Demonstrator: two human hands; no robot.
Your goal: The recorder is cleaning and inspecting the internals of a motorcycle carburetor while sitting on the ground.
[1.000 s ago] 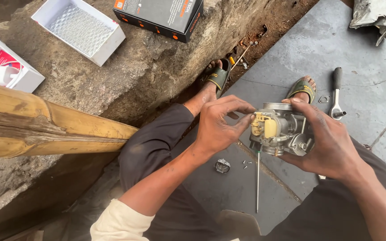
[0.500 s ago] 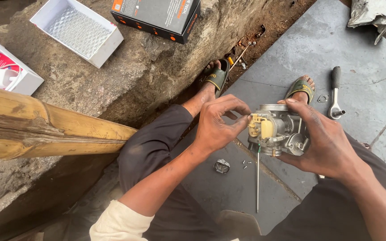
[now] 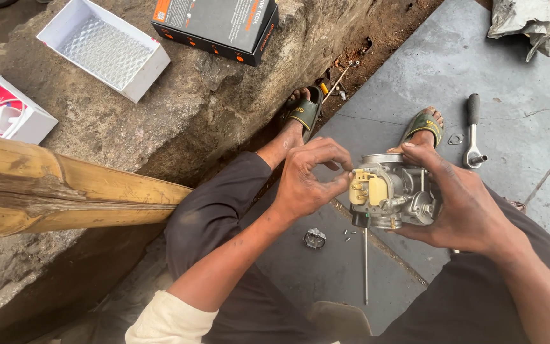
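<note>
My right hand (image 3: pixel 463 204) grips a metal carburetor (image 3: pixel 393 191) from its right side, holding it above the grey stone slab (image 3: pixel 415 76). The carburetor's open side faces left and shows a pale yellow plastic float (image 3: pixel 367 189). My left hand (image 3: pixel 310 178) is at that side, thumb and fingers pinched together against the float's left edge. I cannot tell whether a small part sits in the pinch. Below the hands, a small metal fitting (image 3: pixel 314 238), a few tiny screws (image 3: pixel 347 234) and a thin screwdriver shaft (image 3: pixel 365 264) lie on the slab.
A ratchet wrench (image 3: pixel 473 130) and a small gasket (image 3: pixel 456 139) lie on the slab to the right. On the rock ledge stand an open white box (image 3: pixel 104 48), a dark box (image 3: pixel 214 25) and another white box (image 3: pixel 4 108). A bamboo pole (image 3: pixel 65 194) crosses at left. My sandalled feet (image 3: pixel 305 109) rest ahead.
Both hands with the carburetor have shifted slightly. My left fingers have closed into a tighter pinch at the float side.
</note>
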